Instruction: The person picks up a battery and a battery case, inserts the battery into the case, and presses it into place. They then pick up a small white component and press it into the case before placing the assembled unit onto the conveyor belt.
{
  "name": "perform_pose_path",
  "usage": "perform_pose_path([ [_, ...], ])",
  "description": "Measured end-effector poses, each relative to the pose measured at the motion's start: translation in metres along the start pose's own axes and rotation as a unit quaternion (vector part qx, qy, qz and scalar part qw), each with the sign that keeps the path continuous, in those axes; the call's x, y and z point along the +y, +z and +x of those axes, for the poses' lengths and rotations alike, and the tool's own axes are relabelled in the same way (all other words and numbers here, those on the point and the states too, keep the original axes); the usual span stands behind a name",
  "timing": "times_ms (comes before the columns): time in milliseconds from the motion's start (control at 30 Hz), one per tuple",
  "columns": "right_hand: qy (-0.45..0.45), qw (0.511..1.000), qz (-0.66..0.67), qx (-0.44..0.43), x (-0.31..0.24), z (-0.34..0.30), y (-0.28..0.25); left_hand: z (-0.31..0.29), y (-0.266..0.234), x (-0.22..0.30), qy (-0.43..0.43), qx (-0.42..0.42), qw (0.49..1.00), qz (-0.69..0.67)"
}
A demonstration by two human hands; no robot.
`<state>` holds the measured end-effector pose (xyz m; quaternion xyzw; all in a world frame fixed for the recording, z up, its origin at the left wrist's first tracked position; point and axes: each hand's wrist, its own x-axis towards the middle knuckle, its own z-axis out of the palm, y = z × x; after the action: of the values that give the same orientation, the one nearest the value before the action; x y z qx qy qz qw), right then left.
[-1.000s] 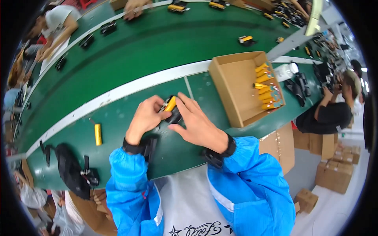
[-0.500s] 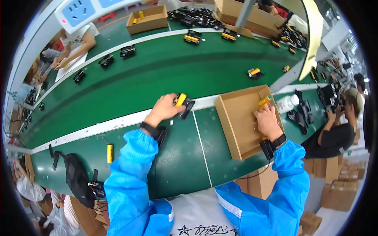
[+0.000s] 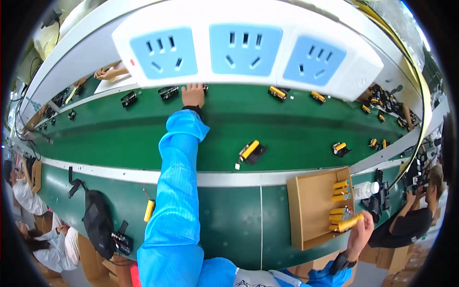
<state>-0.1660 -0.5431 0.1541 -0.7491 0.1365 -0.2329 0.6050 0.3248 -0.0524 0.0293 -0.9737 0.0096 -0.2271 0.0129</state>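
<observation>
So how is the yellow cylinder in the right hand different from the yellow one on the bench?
The held cylinder is in the right hand; the bench cylinder lies on the green bench. The held cylinder is by the cardboard box; the bench cylinder is beside the blue sleeve. The held cylinder runs mostly across the picture; the bench cylinder mostly up and down it. Both are yellow and long.

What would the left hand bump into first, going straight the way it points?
In the picture, the left hand meets the white power strip first, but that probably hangs higher, so the hand might pass underneath; beyond, the way is hidden.
</observation>
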Motion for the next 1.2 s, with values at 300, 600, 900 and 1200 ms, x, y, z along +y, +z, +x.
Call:
perform_pose_path([
  [300,0.142,0.976,0.148,-0.073,-0.024,-0.04,0.088,-0.018,-0.031,-0.005,0.079,-0.083,0.992,-0.048],
  [600,0.281,0.865,0.076,-0.409,-0.028,-0.049,0.202,-0.222,-0.206,0.038,0.409,-0.178,0.861,-0.245],
  [900,0.24,0.818,0.004,-0.522,0.0,-0.081,0.218,-0.31,-0.271,0.042,0.209,-0.241,0.815,-0.483],
  [1200,0.159,0.846,0.074,-0.503,-0.005,-0.101,0.218,-0.341,-0.274,0.047,0.184,-0.239,0.8,-0.518],
])
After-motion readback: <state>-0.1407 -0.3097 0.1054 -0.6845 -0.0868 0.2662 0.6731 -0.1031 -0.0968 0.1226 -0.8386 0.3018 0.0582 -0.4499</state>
